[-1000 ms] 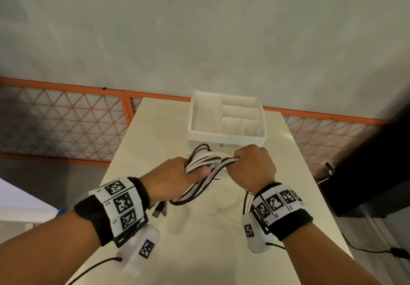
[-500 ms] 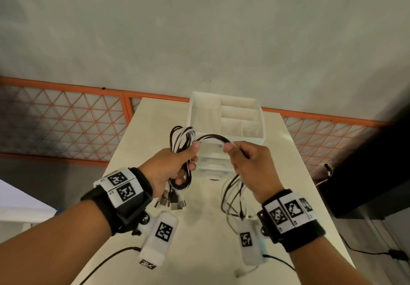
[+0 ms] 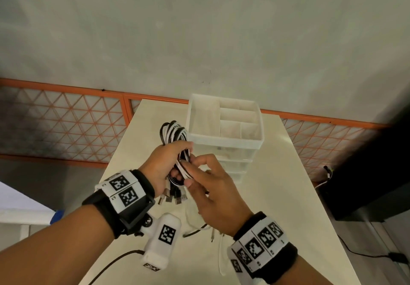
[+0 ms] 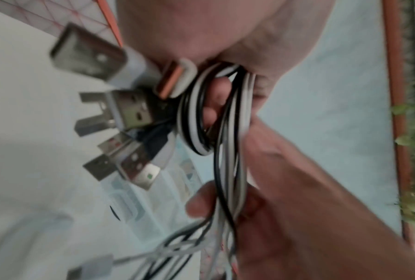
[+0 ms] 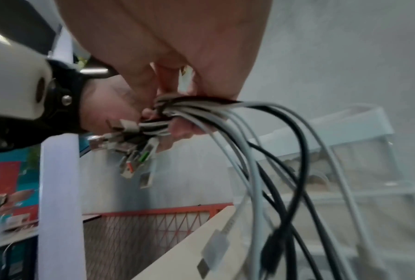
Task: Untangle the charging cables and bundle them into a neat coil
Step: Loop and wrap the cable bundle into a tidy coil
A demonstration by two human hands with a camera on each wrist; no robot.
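Black and white charging cables (image 3: 175,134) are gathered into a looped bundle held above the middle of the pale table (image 3: 277,196), just left of the white organiser box (image 3: 224,143) that stands at the table's far edge. The left hand (image 3: 164,165) has its fingers curled round the middle of the bundle, so the loops stick up past its thumb toward the far side and the USB plugs (image 3: 170,198) hang down below the palm on the near side. The right hand (image 3: 213,187) is just right of it, touching; thumb and fingertips pinch the strands where they leave the bundle. In the right wrist view those loose strands (image 5: 261,170) trail down from the pinch, and a white plug and a black plug dangle near the table's left edge. A few cable ends (image 3: 199,229) lie on the tabletop between the two wrists. Bare tabletop stretches right of the hands up to the right edge, and more lies on the near side. Left of the table an orange mesh railing (image 3: 66,129) runs along below the grey wall
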